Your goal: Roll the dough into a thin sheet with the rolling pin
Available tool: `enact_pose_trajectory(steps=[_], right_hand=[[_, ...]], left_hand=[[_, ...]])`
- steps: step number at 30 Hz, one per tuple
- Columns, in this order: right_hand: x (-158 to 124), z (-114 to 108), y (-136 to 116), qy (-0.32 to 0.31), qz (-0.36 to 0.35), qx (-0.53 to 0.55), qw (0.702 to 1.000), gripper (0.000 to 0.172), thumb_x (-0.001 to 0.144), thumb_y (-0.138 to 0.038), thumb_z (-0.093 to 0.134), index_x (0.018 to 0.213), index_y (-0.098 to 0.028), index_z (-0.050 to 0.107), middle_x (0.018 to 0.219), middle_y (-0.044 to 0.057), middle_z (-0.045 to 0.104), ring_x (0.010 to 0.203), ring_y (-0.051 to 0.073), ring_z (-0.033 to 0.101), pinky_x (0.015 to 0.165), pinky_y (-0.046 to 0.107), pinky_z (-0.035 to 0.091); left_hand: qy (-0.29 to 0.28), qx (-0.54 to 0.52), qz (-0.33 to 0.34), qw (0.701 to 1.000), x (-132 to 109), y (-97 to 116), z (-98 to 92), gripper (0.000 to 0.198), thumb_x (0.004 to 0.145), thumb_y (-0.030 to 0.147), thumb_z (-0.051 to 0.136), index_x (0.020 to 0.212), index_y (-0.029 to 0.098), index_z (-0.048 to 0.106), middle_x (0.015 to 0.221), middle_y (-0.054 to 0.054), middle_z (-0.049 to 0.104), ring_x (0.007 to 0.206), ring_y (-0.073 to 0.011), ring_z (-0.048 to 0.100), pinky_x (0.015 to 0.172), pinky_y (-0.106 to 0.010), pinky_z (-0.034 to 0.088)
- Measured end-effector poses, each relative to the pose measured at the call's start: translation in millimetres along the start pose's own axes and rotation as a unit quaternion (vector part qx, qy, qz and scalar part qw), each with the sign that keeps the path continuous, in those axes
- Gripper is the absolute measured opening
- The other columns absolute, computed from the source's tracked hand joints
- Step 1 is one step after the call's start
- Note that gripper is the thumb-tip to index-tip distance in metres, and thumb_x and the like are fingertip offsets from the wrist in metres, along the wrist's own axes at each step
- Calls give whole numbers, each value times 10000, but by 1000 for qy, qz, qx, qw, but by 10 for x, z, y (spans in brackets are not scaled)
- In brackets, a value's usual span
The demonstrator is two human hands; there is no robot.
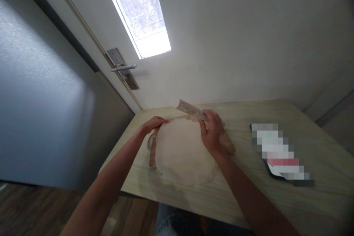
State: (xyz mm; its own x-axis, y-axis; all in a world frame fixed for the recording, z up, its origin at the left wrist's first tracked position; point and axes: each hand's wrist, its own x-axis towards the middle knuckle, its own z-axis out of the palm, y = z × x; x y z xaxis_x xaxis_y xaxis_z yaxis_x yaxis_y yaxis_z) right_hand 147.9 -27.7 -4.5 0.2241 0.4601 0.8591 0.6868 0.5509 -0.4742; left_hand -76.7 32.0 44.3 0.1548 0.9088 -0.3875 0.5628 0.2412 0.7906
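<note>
A small indoor room, probably in a home, though an office or similar room cannot be ruled out. A pale door [226,44] stands directly behind the table, with a tall, narrow glass panel [146,11] letting in bright light and a metal lever handle [124,68] on a long backplate. At left rises a smooth, blue-grey panel [41,99]; whether it is a wall or furniture is unclear. The floor [22,210] is dark, with a wood-plank look. The table [271,112] has a light wood-grain top, and on it lies a flat, rounded sheet resembling dough [182,151], suggesting household cooking.
</note>
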Motion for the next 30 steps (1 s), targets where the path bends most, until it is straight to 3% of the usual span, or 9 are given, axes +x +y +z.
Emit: enact_pose_trajectory(steps=[4,7,11,15,19,22,25,28,30], right_hand=[[-9,-5,-18,26,-2,1,1000,297,818,-273,417,1102,-195,454,979,89,560,975,166,491,840,330,381],[-32,-20,-25,25,24,-14,999,297,819,-291,412,1103,-207,439,989,95,551,968,179,500,828,350,389],[-54,-61,13,27,27,0,999,329,817,-292,407,1136,-216,414,1001,96,544,973,186,498,827,359,387],[-20,-122,110,43,29,-1,999,320,811,-300,414,1120,-219,425,999,94,534,959,189,497,813,358,390],[52,-177,219,88,45,-14,995,300,808,-302,420,1089,-198,436,949,88,531,915,185,502,793,343,393],[92,-202,271,130,62,-20,989,295,807,-304,419,1074,-180,438,931,86,523,886,182,502,769,332,394],[105,-219,282,133,78,-27,988,304,809,-326,406,1073,-179,432,929,83,513,877,184,499,751,331,395],[103,-236,273,128,74,-25,989,301,811,-325,404,1077,-186,423,927,75,508,874,178,493,743,320,394],[105,-249,269,132,75,-29,988,293,815,-322,400,1074,-188,426,924,74,505,870,176,490,745,311,392]], left_hand=[[-72,-117,1,991,-140,-46,-19,320,533,319,693,766,114,615,711,-26,618,604,-114,544,567,-215,415],[-111,-145,-20,983,-201,-107,28,384,496,295,730,822,117,628,801,-65,651,677,-149,583,646,-251,454],[-101,-148,-11,984,-212,-166,109,398,487,290,738,832,122,628,824,-72,663,703,-168,598,668,-279,472],[-82,-107,6,991,-247,-89,115,363,499,335,717,757,96,626,756,-76,661,622,-166,595,615,-285,471],[-44,-49,43,997,-350,186,103,247,539,304,681,686,115,622,667,-50,641,540,-136,562,534,-252,444],[-27,-16,70,997,-448,500,152,188,581,278,642,690,127,619,655,-52,633,525,-136,551,522,-261,434],[-20,-1,94,995,-589,867,232,156,604,250,618,663,107,610,647,-73,624,521,-150,553,527,-292,440],[4,15,130,991,-809,1236,259,184,650,242,590,744,87,619,695,-75,630,590,-169,579,560,-301,453],[53,15,144,988,-970,1439,213,225,698,241,556,839,76,614,727,-62,630,671,-185,591,597,-307,460]])
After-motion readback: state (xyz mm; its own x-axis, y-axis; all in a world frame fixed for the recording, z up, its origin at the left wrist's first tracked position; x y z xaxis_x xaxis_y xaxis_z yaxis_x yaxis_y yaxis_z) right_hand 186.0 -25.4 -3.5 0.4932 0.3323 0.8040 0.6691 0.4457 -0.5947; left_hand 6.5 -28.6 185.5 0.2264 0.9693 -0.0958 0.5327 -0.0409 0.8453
